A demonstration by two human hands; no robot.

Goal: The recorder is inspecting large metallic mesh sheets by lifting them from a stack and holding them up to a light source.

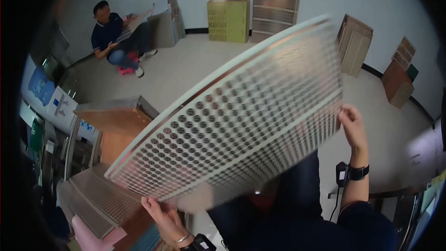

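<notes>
A large, thin, pale panel [260,125] with rows of round dark holes or spots spans the middle of the view, tilted up toward the right. My left hand [165,218] pinches its lower left edge, thumb in front. At the right edge, my right hand [354,125] is closed on the same panel. Both wrists wear a strap with a small black box. Below the panel's left end lies a stack of similar patterned sheets [93,193], with pink paper [95,234] sticking out under it. The panel is slightly blurred and hides part of my lap.
A brown wooden chair [114,116] stands at the left, near a water dispenser [51,93]. Another person [118,37] sits low by the far wall, holding a sheet. Yellow-green panels [227,21], brown panels [355,44] and other stacks lean along the walls.
</notes>
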